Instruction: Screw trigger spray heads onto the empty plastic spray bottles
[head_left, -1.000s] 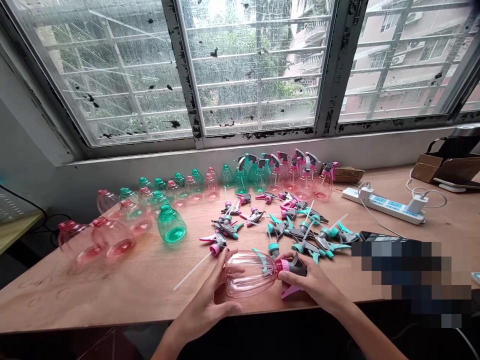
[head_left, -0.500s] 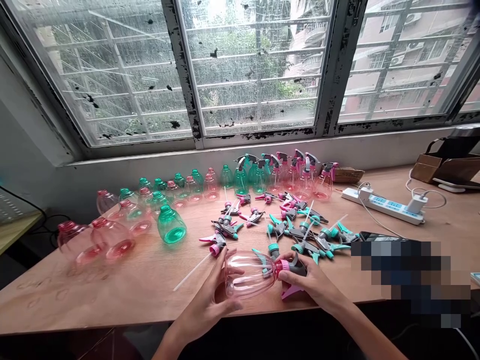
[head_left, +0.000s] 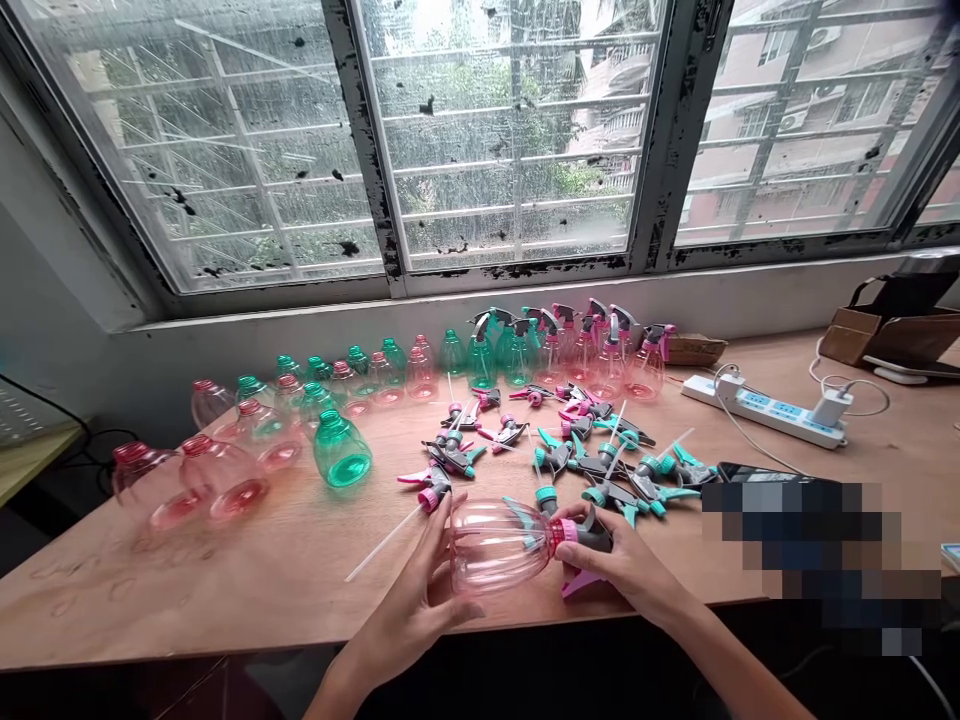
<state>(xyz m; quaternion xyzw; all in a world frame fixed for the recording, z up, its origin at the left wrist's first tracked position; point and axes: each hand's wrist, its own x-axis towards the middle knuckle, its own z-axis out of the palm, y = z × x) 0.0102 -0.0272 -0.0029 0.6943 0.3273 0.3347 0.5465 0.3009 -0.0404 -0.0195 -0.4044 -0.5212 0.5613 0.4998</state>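
A clear pink spray bottle (head_left: 499,548) lies sideways between my hands above the table's front edge, its neck pointing right. My left hand (head_left: 420,580) cradles the bottle's base, fingers behind it and thumb at the near side. With thumb and fingers, my right hand (head_left: 622,560) grips the pink collar of the grey and pink spray head (head_left: 592,535) at the bottle's mouth. Just beyond lie several loose trigger spray heads in pink and grey (head_left: 435,485) and in teal and grey (head_left: 611,495), with thin white tubes.
Open pink bottles (head_left: 225,480) and green bottles (head_left: 343,450) stand at the left. Bottles with spray heads (head_left: 611,360) stand along the back. A white power strip (head_left: 765,408) with cords, a brown case (head_left: 892,330) and a dark, partly blurred object (head_left: 780,475) occupy the right.
Almost nothing differs. Both hands keep the same hold on the pink bottle and its spray head; the view has shifted very slightly.
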